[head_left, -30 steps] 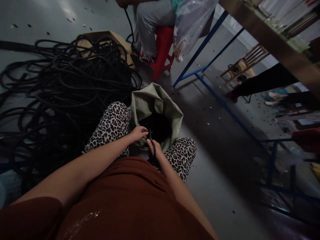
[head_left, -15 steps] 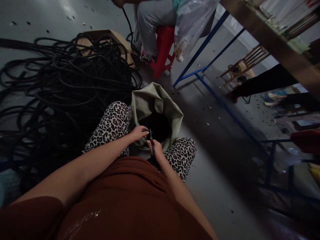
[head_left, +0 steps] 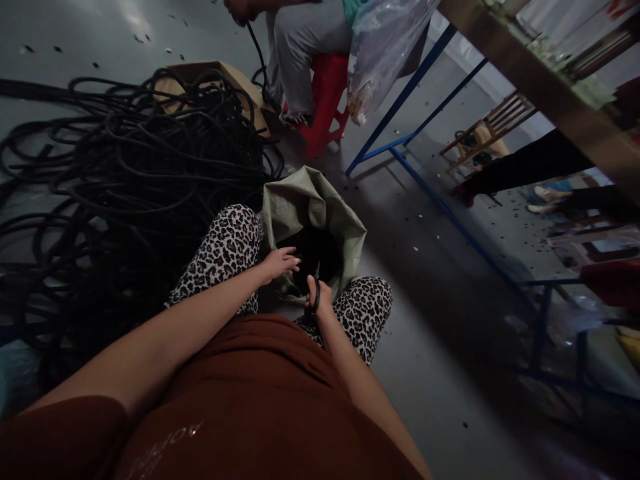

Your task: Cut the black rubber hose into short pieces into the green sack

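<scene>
Between my knees stands a pale green woven sack [head_left: 349, 230] with its mouth spread, holding dark contents that I cannot make out. Over its near left rim reaches my left hand [head_left: 281, 264], fingers stretched and apart; no held thing shows in it. My right hand [head_left: 323, 297] grips scissors [head_left: 316, 297] by their dark handles at the near right side of the sack. The blades point away from me over the sack's opening, and they look closed together.
A heap of black rubber-like tubing [head_left: 130, 160] covers the floor at left, partly over a cardboard box [head_left: 240, 80]. Ahead, a person in grey trousers [head_left: 313, 33] sits on a red stool [head_left: 325, 107]. A blue-legged table [head_left: 400, 107] stands at right.
My left fingers have spread apart from a pinch. My right hand has moved the scissors slightly to the right, away from the left hand.
</scene>
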{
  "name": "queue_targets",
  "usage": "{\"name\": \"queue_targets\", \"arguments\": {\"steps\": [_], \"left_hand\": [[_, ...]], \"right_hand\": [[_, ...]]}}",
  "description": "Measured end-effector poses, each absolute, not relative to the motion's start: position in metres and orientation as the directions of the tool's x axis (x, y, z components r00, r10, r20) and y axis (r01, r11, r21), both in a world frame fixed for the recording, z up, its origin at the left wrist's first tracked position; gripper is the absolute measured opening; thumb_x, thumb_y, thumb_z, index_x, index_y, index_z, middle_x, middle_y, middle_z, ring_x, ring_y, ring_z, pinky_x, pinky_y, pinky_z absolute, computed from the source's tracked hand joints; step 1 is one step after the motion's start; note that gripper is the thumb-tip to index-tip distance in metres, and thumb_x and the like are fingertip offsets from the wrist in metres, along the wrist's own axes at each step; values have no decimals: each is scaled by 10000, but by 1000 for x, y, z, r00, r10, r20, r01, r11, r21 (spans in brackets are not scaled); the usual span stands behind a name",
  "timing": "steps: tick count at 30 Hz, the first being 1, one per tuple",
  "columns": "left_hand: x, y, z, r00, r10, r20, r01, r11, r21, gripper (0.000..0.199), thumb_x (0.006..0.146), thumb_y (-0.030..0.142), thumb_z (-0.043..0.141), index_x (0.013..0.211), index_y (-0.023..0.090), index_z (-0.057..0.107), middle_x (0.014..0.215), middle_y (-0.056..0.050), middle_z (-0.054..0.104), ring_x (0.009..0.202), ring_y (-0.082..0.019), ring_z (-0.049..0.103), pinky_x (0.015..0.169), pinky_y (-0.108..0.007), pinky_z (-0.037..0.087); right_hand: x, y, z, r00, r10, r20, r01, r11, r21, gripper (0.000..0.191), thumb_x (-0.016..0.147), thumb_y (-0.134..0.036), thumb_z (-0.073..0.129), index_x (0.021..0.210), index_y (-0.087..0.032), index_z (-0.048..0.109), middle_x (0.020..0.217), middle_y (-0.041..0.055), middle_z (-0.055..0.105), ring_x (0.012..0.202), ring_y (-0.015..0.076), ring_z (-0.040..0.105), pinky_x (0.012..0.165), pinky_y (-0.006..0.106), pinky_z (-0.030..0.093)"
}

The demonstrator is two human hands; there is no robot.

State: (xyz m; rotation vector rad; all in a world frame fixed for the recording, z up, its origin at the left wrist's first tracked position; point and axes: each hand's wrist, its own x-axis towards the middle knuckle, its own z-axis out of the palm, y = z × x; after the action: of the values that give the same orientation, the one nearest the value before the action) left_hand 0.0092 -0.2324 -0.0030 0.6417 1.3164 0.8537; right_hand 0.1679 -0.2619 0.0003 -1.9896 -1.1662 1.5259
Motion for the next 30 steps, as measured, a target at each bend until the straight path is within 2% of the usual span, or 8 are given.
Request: {"name": "queue_targets", "arguments": {"steps": [3,6,12,15,20,24,27,30], "left_hand": [[10,-232,-1,99,786,-611,-203,617,761,637,774,369,626,1340,207,384,1235,-160,575,943,-184,635,708,-282,498],[9,-230,-3,-11,752,-659,-113,654,748,596,785,404,602,1316,209,417,1278,-156,542,955,-191,621,667,-256,488],[2,-226,-15,-277,709,-648,-43,665,746,371,824,379,534,1111,145,548,1007,-104,639,656,-99,603,495,-167,410],[-1,-227,-20,-291,727,-622,2,651,759,300,813,354,546,1019,137,573,878,-71,641,600,-93,587,487,-173,403],[0,-234,-24,-279,807,-521,205,580,788,237,778,266,582,971,131,598,931,-100,662,819,-165,626,702,-257,473],[-2,-243,-22,-205,876,-437,432,482,762,244,734,212,604,971,156,624,1033,-111,661,1023,-217,587,906,-326,422],[-2,-249,-12,-128,927,-354,521,366,771,321,713,198,610,1033,179,623,1126,-121,620,1095,-233,551,969,-337,386],[-3,-247,9,-92,964,-249,495,261,829,387,743,236,577,1127,189,582,1158,-125,590,1003,-210,582,929,-339,428]], "right_hand": [[167,-261,2,94,770,-632,374,-615,-694,359,844,-483,511,827,-132,580,412,-39,454,310,104,451,293,191,343],[168,-261,-2,96,765,-637,357,-624,-695,336,848,-470,515,818,-141,571,418,-40,453,309,102,453,291,190,341],[171,-261,-19,94,754,-650,358,-635,-684,343,838,-478,523,826,-138,570,413,-45,451,307,107,460,301,191,350],[171,-262,-21,57,756,-652,442,-604,-663,357,843,-481,506,840,-131,578,418,-45,466,305,107,468,314,190,355],[172,-266,-26,-60,812,-581,606,-433,-668,323,814,-447,553,823,-129,612,493,-16,535,379,114,521,391,193,387],[174,-269,-36,-99,822,-561,701,-342,-625,279,801,-399,561,847,-137,645,631,40,628,555,159,615,499,215,433],[174,-271,-44,-136,836,-532,764,-253,-593,234,810,-357,538,825,-156,655,758,88,677,726,203,662,597,237,462],[173,-273,-47,-138,854,-501,787,-213,-579,204,796,-356,537,732,-198,649,771,90,693,771,220,675,629,248,470]]}}
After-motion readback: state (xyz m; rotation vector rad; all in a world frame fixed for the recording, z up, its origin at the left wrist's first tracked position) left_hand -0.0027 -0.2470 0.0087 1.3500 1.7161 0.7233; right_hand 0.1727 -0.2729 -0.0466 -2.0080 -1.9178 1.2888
